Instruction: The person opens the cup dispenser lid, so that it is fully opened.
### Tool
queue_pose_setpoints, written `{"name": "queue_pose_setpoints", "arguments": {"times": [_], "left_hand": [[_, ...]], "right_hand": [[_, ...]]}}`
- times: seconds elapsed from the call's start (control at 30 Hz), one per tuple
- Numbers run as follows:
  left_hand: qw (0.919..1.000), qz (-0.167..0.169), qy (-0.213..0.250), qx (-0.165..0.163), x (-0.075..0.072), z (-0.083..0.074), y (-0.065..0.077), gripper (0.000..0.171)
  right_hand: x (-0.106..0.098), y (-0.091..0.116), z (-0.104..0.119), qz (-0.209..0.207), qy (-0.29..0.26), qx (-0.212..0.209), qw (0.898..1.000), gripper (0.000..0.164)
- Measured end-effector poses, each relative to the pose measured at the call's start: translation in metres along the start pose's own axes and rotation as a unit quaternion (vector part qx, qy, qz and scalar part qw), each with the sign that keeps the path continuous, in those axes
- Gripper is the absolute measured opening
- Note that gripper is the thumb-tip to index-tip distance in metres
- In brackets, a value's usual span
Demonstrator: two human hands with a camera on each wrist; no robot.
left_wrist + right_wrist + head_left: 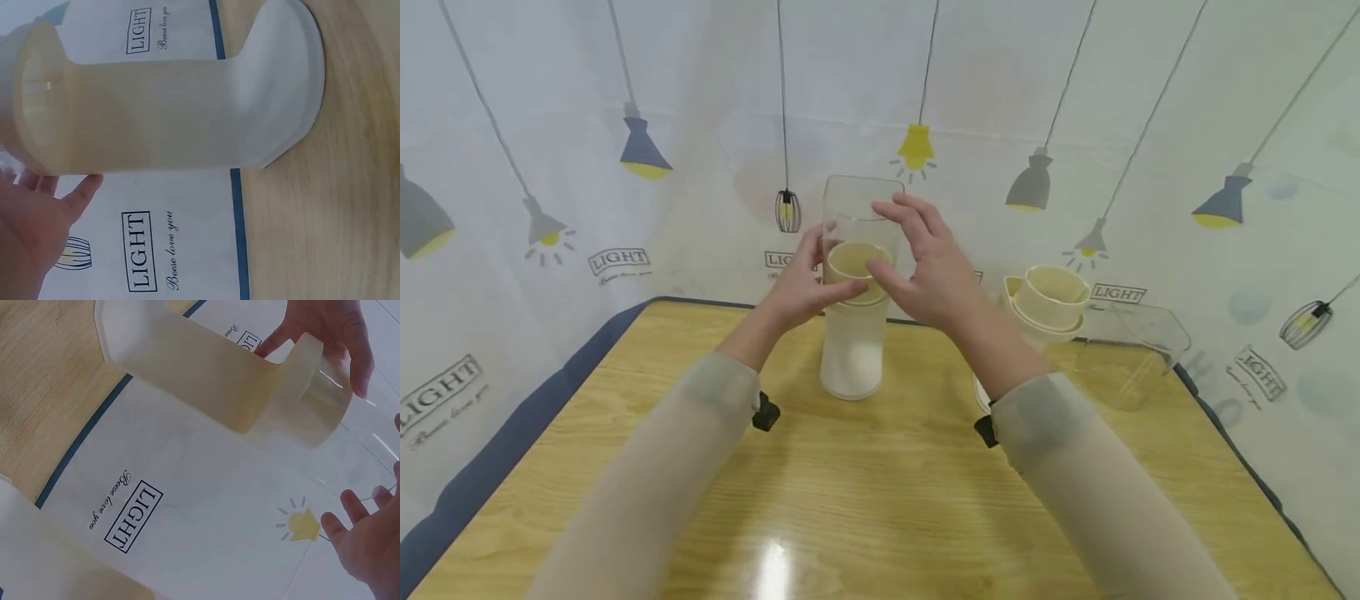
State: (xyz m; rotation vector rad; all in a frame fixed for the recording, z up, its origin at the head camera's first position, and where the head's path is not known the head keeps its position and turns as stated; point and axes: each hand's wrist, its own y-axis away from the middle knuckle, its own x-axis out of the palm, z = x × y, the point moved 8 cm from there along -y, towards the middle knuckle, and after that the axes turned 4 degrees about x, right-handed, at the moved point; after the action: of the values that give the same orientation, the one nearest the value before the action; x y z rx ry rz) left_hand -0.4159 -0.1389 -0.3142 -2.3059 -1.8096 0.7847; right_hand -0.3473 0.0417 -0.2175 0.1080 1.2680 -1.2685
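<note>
A pale plastic stand (853,358) rises from the far side of the table on a flared white base, with a cream ring (306,403) on top. Above and within the ring, a tall clear container (859,196) stands upright. My left hand (797,287) holds the ring area from the left, thumb across its front and fingers around the far side; in the left wrist view, the thumb meets the stand just under the ring (44,125). My right hand (936,271) is at the container's right side, fingers spread and fairly straight, thumb tip beside the ring.
A second cream-topped stand (1056,304) is at the back right, partly behind my right forearm. Beside it a clear rectangular container (1131,358) sits on the wooden table (850,500). A white curtain (715,167) printed with lamps hangs directly behind the table's back edge.
</note>
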Motion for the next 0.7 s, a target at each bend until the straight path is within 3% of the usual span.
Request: {"name": "queue_pose_setpoints", "arguments": {"times": [0.2,0.43,0.7], "left_hand": [[0.9997,-0.020,-0.013,-0.001,0.003,0.004,0.006,0.115],[0.9973,-0.058,-0.041,0.015,0.013,0.003,0.018,0.121],[0.9887,-0.115,-0.093,0.024,0.020,0.000,0.031,0.126]], "right_hand": [[0.003,0.001,-0.001,-0.030,-0.035,0.013,0.999,0.064],[0.005,0.006,-0.008,-0.037,-0.058,0.035,0.997,0.071],[0.006,0.008,-0.012,-0.057,-0.094,0.029,0.994,0.074]]}}
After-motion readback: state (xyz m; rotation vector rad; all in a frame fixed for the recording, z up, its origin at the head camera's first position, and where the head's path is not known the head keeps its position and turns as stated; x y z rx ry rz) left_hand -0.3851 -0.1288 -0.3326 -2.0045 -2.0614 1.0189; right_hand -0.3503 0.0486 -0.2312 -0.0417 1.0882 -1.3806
